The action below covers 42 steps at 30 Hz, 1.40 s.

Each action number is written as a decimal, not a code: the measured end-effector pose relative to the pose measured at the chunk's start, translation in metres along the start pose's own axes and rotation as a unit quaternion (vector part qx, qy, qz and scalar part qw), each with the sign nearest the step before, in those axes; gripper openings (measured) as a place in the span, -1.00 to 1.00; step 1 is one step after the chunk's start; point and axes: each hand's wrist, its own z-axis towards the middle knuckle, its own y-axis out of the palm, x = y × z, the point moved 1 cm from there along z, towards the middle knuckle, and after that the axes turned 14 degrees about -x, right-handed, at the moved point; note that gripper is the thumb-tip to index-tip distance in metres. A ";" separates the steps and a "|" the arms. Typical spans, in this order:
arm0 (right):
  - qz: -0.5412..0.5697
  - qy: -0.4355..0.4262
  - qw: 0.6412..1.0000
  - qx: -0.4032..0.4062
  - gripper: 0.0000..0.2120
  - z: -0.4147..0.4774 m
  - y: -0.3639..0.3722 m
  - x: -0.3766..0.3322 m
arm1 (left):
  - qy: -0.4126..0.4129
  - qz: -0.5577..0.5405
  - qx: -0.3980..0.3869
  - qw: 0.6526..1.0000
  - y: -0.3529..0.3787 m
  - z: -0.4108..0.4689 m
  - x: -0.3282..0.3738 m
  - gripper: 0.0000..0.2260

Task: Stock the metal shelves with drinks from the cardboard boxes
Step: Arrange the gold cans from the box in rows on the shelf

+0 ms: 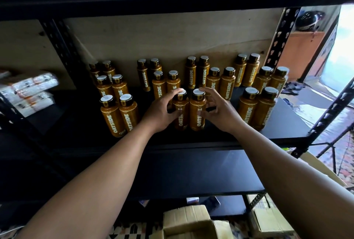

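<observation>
Head view: the left hand is wrapping around the left centre bottle, thumb on the label side, index finger lying over the cap. The right hand is gripping the right centre bottle the same way, thumb on the body, one fingertip on the cap. Both bottles are standing upright and touching each other on the black metal shelf, near its front edge. More amber OATSIDE bottles are standing in pairs around them: a front pair at 9 o'clock, another front pair at 3 o'clock, and further pairs at 12 o'clock, running back to the plywood backing. White wrapped packs are lying in the neighbouring bay, far out at 9 o'clock. A dark helmet is sitting beyond the slotted upright at 2 o'clock. A lower shelf board is showing between the forearms at 6 o'clock, and below it an open cardboard box is sitting on the patterned floor; its contents cannot be told.
</observation>
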 end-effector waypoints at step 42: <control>0.000 0.005 1.000 -0.011 -0.27 -0.005 0.003 -0.006 | 0.007 -0.016 -0.012 1.000 -0.003 -0.010 0.000 -0.38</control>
